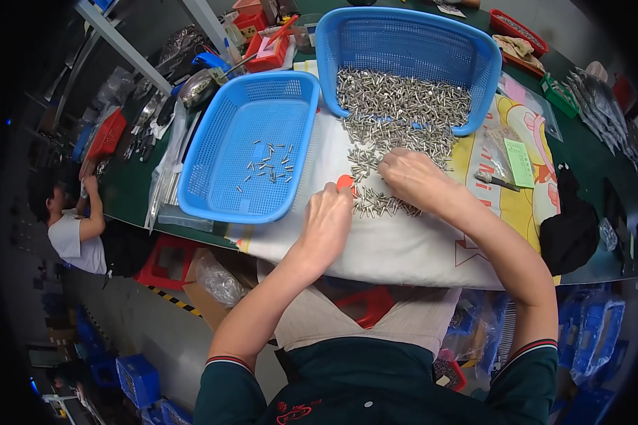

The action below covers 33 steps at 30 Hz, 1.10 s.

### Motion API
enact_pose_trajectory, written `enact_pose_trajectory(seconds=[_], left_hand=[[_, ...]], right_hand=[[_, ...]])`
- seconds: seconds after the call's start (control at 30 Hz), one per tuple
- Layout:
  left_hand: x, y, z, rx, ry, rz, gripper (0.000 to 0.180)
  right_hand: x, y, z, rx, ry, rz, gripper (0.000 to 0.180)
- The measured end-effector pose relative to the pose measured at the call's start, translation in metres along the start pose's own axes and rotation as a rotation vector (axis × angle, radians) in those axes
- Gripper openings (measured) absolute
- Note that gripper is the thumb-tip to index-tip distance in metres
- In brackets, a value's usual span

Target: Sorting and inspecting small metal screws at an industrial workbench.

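Observation:
Many small silvery metal pins (376, 206) lie heaped on a pale printed cloth (432, 248) in front of me. The heap runs back into a blue perforated basket (407, 39), tipped so its open side faces me. My right hand (415, 178) is over the heap, fingers curled down and closed among the pins; their tips are hidden. Left of the heap, my left hand (327, 221) is closed with thumb and fingers together, and what it pinches cannot be seen. A shallower blue basket (230, 113) at the left has several loose pins on its bottom.
At the right lie a green paper slip (519, 163), a clear bag (498, 152), a dark-handled tool (497, 181) and a black cloth (568, 234). Red bins (269, 53) stand behind the left basket. Another person (74, 230) works at the far left.

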State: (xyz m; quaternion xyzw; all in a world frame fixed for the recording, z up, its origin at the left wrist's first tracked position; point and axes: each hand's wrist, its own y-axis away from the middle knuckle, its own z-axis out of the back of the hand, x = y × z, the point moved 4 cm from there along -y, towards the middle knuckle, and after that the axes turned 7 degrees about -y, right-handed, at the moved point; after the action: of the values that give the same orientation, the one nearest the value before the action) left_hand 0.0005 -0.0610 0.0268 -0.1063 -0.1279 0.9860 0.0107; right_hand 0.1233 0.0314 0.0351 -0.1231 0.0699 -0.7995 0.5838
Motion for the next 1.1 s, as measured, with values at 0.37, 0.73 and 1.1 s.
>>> enact_pose_trajectory(seconds=[0.37,0.73,1.1], left_hand=[[-0.003,0.007,0.006,-0.042,-0.176,-0.145,0.009],[0.000,0.009,0.005,-0.027,-0.237,-0.044,0.010],[0.008,0.003,0.008,-0.058,-0.051,-0.256,0.012]], right_hand=[[0.012,-0.003,0.006,0.095,0.036,0.005,0.007],[0.007,0.008,0.010,-0.045,-0.113,-0.082,0.006],[0.046,0.048,0.012,0.038,-0.103,-0.052,0.007]])
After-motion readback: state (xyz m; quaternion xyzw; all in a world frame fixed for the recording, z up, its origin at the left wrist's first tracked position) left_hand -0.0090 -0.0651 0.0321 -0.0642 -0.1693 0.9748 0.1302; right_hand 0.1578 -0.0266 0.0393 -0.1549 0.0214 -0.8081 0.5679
